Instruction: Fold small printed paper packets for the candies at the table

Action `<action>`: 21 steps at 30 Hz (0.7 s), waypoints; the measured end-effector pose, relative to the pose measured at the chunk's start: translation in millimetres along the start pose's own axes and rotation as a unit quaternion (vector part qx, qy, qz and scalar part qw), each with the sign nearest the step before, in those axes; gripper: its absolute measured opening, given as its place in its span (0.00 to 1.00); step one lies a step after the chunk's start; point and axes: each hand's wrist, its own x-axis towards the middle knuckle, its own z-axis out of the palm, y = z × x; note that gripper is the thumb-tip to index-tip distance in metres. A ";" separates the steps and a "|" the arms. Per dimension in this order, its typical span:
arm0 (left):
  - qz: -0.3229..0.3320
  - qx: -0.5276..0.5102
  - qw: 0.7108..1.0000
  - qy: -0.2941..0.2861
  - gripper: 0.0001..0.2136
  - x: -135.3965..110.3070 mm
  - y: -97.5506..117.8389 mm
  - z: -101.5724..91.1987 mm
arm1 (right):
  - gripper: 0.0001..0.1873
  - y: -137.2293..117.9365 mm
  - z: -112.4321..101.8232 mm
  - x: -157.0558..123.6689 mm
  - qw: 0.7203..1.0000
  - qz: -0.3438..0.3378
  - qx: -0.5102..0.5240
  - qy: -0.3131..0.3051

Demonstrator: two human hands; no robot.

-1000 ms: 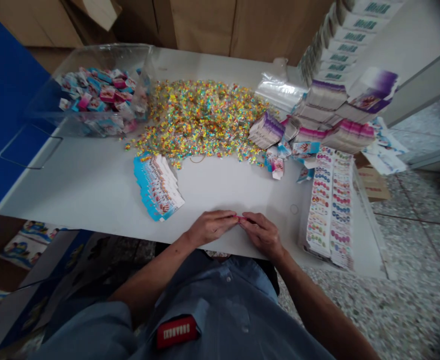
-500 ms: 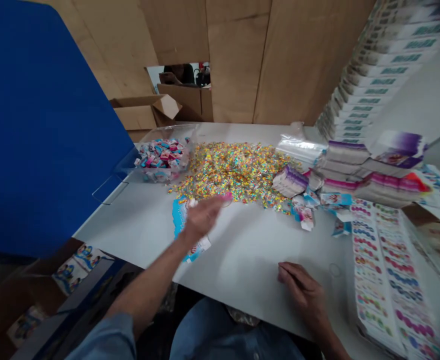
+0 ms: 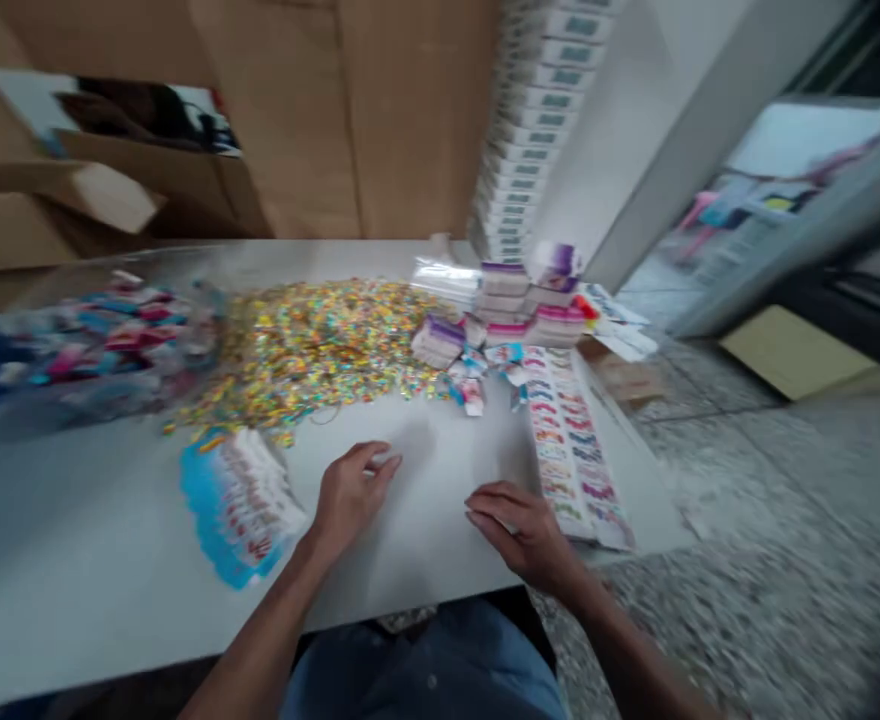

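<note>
My left hand [image 3: 350,492] rests on the white table [image 3: 72,570], fingers loosely stretched forward with nothing visible in them. It lies just right of a fan of blue-edged flat cartons [image 3: 236,500]. My right hand [image 3: 519,525] lies palm down near the table's front edge, fingers slightly bent, holding nothing I can see. It is close to the long sticker sheets [image 3: 569,440]. Beyond both hands spreads a big pile of small colourful pieces [image 3: 312,350]. The frame is blurred by motion.
A clear bin [image 3: 102,340] of small pink and blue boxes stands at the left. Stacks of purple and pink flat cartons [image 3: 519,300], clear bags [image 3: 447,275] and a tall column of white boxes [image 3: 541,120] sit at the back right. Cardboard lines the wall; speckled floor lies right.
My left hand, stretched towards the pile with something pink half a second ago, has come back to the table without it. The view swung right. My right hand stayed on the table.
</note>
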 end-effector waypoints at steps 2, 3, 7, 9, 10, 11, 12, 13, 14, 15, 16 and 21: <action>-0.032 -0.036 0.997 -0.062 0.16 -6.0 -3.0 22.5 | 0.12 5.4 -33.7 2.6 0.999 0.010 -0.051 0.018; -0.043 -0.055 0.994 -0.088 0.16 -8.3 -3.0 30.8 | 0.12 12.5 -51.3 1.5 0.997 0.019 -0.071 0.037; -0.059 -0.109 0.988 -0.096 0.14 -16.0 -1.8 49.1 | 0.18 68.6 -117.0 -9.7 0.984 0.083 -0.134 0.083; -0.062 -0.108 0.989 -0.078 0.14 -18.4 -3.3 52.4 | 0.26 105.7 -142.0 -12.8 0.978 0.099 -0.168 0.071; -0.062 -0.104 0.990 -0.071 0.14 -19.2 -4.6 53.4 | 0.29 123.5 -151.8 -12.9 0.976 0.110 -0.179 0.062; -0.062 -0.100 0.991 -0.067 0.14 -19.9 -5.9 54.1 | 0.30 139.9 -160.0 -12.0 0.975 0.117 -0.185 0.047; -0.061 -0.095 0.992 -0.064 0.14 -20.6 -7.2 54.8 | 0.31 154.4 -166.7 -10.3 0.973 0.123 -0.190 0.034; -0.061 -0.091 0.992 -0.060 0.14 -21.3 -8.4 55.4 | 0.33 166.8 -172.1 -8.0 0.972 0.127 -0.196 0.021; -0.062 -0.087 0.993 -0.057 0.14 -22.0 -9.2 56.0 | 0.34 177.2 -176.6 -5.6 0.971 0.129 -0.201 0.008; -0.064 -0.086 0.993 -0.055 0.14 -22.7 -9.9 56.5 | 0.35 185.9 -180.2 -3.2 0.970 0.128 -0.205 -0.002; -0.066 -0.084 0.993 -0.053 0.14 -23.4 -10.3 57.1 | 0.35 193.1 -183.2 -1.4 0.970 0.125 -0.208 -0.010; -0.079 -0.080 0.993 -0.047 0.14 -24.9 -9.0 58.6 | 0.27 215.4 -185.9 -4.0 0.977 0.122 -0.172 -0.035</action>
